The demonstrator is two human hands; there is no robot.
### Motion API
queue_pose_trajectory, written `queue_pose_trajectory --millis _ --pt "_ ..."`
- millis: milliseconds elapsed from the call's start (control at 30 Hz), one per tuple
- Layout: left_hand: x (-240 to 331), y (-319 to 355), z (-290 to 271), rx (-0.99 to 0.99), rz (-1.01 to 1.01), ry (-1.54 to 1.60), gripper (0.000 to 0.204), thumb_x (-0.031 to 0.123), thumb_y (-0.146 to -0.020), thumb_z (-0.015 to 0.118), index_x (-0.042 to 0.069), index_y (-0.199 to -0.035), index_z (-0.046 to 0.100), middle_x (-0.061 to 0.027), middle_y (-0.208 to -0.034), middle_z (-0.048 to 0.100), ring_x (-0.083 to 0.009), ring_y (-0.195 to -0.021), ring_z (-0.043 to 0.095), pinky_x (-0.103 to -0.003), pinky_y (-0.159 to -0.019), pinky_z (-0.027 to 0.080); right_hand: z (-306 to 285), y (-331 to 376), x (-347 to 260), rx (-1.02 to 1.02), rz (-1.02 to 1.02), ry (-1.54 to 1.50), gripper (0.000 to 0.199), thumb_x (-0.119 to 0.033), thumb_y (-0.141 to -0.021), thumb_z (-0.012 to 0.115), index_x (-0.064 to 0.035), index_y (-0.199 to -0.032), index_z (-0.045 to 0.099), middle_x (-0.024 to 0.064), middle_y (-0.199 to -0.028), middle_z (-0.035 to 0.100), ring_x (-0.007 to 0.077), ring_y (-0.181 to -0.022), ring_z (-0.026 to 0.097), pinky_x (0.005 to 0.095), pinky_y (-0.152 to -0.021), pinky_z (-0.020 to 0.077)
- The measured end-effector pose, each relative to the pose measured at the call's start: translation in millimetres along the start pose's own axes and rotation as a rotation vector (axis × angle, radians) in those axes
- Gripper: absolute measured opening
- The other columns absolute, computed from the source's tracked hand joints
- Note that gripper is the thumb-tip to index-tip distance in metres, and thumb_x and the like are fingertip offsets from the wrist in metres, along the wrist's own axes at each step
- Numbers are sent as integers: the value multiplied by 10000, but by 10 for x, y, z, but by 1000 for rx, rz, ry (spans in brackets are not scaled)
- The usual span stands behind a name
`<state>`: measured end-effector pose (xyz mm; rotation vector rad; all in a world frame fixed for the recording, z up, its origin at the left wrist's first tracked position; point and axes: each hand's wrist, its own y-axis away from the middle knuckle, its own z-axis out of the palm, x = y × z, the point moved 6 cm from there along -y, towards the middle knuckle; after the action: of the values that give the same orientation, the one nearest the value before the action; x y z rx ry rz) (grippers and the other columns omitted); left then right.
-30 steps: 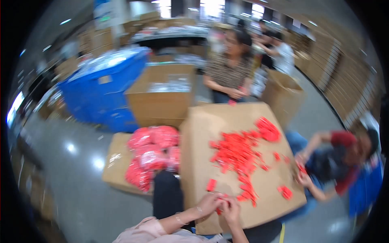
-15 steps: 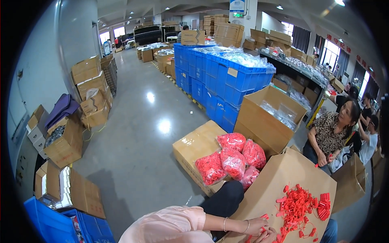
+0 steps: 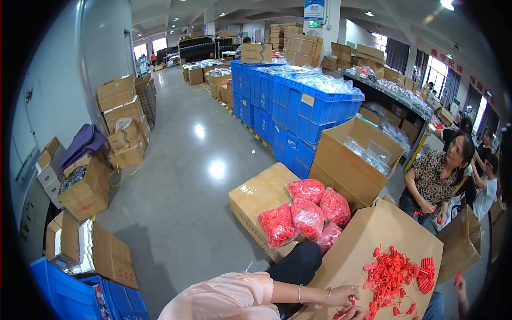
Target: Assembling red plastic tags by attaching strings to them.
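Our left hand (image 3: pixel 343 295) pinches a red part (image 3: pixel 352 302) over the box (image 3: pixel 397 224), red pile (image 3: pixel 392 277) near. Right hand (image 3: pixel 354 313) cropped; we can't tell its grip.

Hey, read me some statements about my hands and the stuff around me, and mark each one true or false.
1. The left hand and right hand are close together. True.
2. No jewellery is worn on the left forearm. False: two bracelets circle it.
3. Loose red pieces are spread on a cardboard surface. True.
4. The bagged red items sit inside a blue crate. False: the clear bags of red pieces lie on a cardboard box.
5. The open carton holds clear plastic packaging. True.
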<state>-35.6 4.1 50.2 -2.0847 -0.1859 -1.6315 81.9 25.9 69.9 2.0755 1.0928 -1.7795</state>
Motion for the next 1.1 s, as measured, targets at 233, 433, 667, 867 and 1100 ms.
queue_pose_trajectory --millis 233,433,667,867,1100 --pt "-299 -7 203 -309 -360 546 143 77 -807 559 -10 -920 545 -37 -792 547 -90 -759 529 -222 -661 437 -121 -125 54 4 128 -200 101 -160 -916 425 -59 -909 430 40 -713 485 122 -652 475 242 -605 409" --pt "-202 24 315 -339 -257 581 61 77 -875 433 25 -896 459 3 -677 485 -78 -643 458 -224 -586 392 -86 -127 -272 -42 220 -358 195 -138 -907 447 -17 -1042 520 51 -785 552 117 -702 505 247 -668 426" --pt "-47 64 260 -344 -252 446 116 129 -915 337 53 -924 425 -11 -600 469 -72 -540 482 -206 -493 396 -150 -114 -335 -95 142 -253 265 -132 -902 466 14 -1117 518 79 -857 595 133 -750 540 251 -685 449" --pt "-180 158 199 -427 -375 349 191 201 -916 380 36 -994 438 -30 -601 529 -82 -475 517 -216 -429 420 -373 -179 -60 61 413 -261 303 -134 -901 465 36 -1152 482 116 -910 596 159 -817 557 284 -764 449" --pt "-465 153 212 -444 -337 291 202 165 -775 631 8 -840 521 -44 -605 552 -105 -493 534 -226 -438 418 -613 -153 294 179 440 -530 319 -116 -884 478 34 -1164 461 125 -985 575 174 -864 559 285 -740 483"
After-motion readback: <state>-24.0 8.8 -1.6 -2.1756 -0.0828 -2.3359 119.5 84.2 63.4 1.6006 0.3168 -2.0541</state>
